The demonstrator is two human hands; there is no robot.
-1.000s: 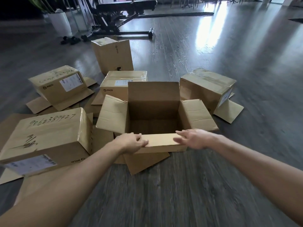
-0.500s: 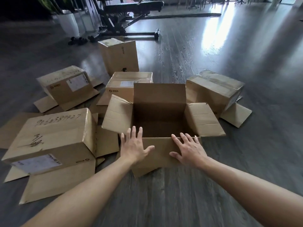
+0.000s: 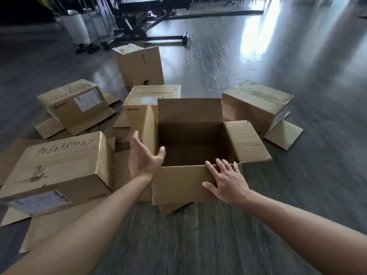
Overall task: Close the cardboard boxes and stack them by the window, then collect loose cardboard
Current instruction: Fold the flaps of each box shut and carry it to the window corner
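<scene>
The open box (image 3: 190,153) sits on the dark wood floor (image 3: 297,96) ringed by five closed boxes and loose cardboard sheets (image 3: 49,231), left hand (image 3: 144,159) spread beside its raised left flap, right hand (image 3: 227,181) flat against its near wall.

The open box (image 3: 178,183) is plain tan cardboard, its inside a darker shadowed brown. The closed box at the left (image 3: 57,167) is the same tan, with black handwritten digits scrawled across the top and a white shipping label (image 3: 39,202) printed in grey and black (too blurred to read). The box behind it (image 3: 73,108) also carries a white label. A small black logo marks the middle box (image 3: 139,108). The floor (image 3: 297,135) is dark grey wood with pale, wavy grain. A white planter (image 3: 76,26) stands far back, beside a black bench frame (image 3: 151,18).
</scene>
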